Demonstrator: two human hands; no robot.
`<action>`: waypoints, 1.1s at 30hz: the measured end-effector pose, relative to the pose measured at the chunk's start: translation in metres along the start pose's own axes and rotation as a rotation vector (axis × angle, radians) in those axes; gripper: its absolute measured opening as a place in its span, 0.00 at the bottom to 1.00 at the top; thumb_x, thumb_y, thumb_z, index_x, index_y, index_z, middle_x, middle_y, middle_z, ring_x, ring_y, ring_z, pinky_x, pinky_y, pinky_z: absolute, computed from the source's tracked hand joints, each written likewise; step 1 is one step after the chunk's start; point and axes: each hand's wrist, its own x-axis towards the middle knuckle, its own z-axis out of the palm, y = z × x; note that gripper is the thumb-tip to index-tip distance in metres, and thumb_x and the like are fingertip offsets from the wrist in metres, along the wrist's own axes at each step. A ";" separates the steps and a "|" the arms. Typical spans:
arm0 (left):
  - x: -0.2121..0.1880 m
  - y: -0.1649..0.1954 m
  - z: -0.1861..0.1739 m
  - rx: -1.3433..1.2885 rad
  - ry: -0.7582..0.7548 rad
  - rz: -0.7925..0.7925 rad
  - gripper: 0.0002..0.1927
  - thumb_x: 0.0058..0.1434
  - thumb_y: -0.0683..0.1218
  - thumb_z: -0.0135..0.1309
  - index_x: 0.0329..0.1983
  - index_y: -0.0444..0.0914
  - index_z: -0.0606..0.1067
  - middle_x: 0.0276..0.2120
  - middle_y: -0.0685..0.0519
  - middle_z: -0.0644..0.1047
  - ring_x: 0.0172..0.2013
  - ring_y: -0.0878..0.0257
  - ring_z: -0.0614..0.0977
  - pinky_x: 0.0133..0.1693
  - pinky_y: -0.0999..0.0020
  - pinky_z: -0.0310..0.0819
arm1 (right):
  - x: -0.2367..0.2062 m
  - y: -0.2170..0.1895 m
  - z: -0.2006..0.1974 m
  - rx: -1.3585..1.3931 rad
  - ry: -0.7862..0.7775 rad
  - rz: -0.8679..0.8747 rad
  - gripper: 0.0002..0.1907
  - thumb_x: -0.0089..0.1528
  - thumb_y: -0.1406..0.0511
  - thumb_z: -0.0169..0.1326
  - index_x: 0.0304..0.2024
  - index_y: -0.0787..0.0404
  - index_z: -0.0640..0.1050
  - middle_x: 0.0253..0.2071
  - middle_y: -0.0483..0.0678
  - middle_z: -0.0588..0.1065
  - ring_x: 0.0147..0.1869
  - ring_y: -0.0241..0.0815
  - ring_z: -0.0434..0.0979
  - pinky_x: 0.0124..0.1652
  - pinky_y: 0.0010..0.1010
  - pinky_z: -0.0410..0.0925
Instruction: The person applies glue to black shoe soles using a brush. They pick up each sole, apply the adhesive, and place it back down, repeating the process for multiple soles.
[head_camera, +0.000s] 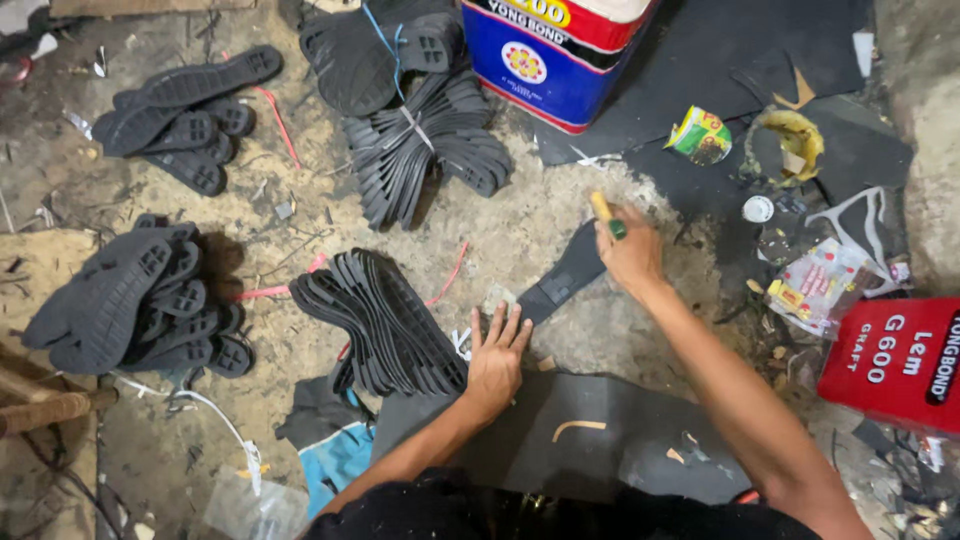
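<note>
The black rubber sole (565, 278) lies flat on the dusty floor in front of me, tread side up, its heel end toward my left hand and its toe end running up under my right. My left hand (497, 355) rests open, fingers spread, pressing down on the floor just at the heel end of that sole, touching or almost touching it. My right hand (632, 250) is closed around a brush handle (606, 214), yellowish with a green band, held over the sole's far end; the bristles are hidden behind my fingers.

I judge the sole to be light and bendy, with a grippy ribbed face, so it should not slip but may curl or slide when pushed; pinning the heel or pinching the narrow waist looks the best hold.

Just left of my left hand a fanned stack of soles (385, 320) leans on edge. Farther off are a tied bundle (420, 140) and two loose heaps (130, 300) (185, 115). A dark rubber sheet (600, 440) lies under my forearms. A blue and red tin (550, 50) stands above, a red tin (900, 365) at my right, with a small open can (790, 140) and wrappers (820, 285) between.
</note>
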 end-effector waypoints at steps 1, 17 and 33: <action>0.000 0.000 0.002 0.000 0.012 0.003 0.30 0.54 0.39 0.49 0.63 0.33 0.72 0.69 0.39 0.65 0.72 0.41 0.58 0.68 0.29 0.35 | 0.001 0.003 0.000 0.056 0.079 -0.032 0.15 0.65 0.58 0.57 0.49 0.61 0.78 0.36 0.54 0.80 0.38 0.45 0.80 0.40 0.38 0.72; 0.000 -0.001 0.010 0.003 0.028 -0.011 0.28 0.56 0.42 0.49 0.62 0.33 0.74 0.69 0.40 0.66 0.72 0.42 0.60 0.68 0.26 0.34 | 0.013 0.007 -0.014 -0.471 -0.094 -0.977 0.16 0.57 0.62 0.59 0.47 0.61 0.81 0.40 0.57 0.81 0.34 0.53 0.81 0.29 0.39 0.72; 0.057 0.004 -0.036 -0.403 0.078 -0.054 0.32 0.46 0.47 0.65 0.57 0.33 0.76 0.52 0.30 0.69 0.52 0.36 0.67 0.53 0.44 0.62 | 0.042 0.042 -0.076 0.118 0.350 -0.261 0.17 0.69 0.61 0.59 0.53 0.68 0.79 0.42 0.52 0.80 0.43 0.46 0.79 0.44 0.40 0.71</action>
